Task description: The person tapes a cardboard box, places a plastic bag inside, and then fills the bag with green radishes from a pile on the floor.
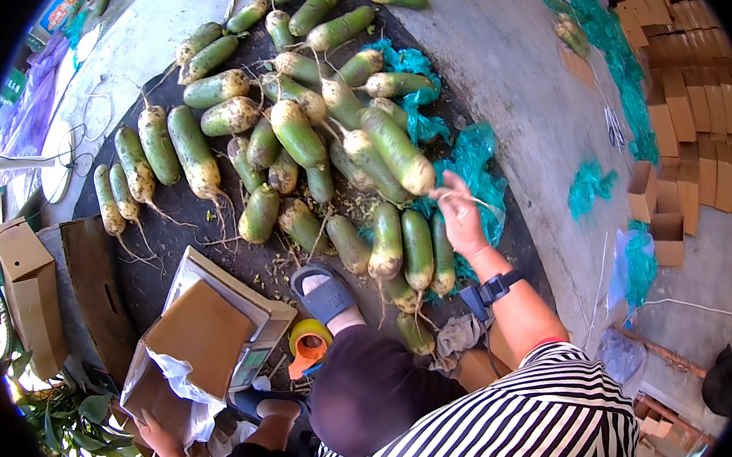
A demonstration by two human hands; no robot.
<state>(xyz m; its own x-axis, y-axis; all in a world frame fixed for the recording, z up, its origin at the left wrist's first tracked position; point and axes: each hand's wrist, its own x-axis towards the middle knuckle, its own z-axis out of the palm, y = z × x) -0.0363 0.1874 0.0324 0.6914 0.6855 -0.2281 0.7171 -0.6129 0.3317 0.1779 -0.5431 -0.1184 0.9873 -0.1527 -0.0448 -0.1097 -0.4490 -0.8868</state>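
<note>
My right hand is closed at the root end of a large green radish, pinching its thin tail root. This radish lies angled over others in the pile. Low on the left, my left hand grips the near edge of an open cardboard box. White plastic film hangs out of the box, which rests tilted on a pale platform that looks like a scale. Just below my right hand, several green radishes lie side by side with their roots toward me.
More radishes cover a dark mat. Teal plastic bags lie beside the pile. An orange tape dispenser sits by my sandalled foot. Folded cartons stand at the right; leafy plants are at the lower left.
</note>
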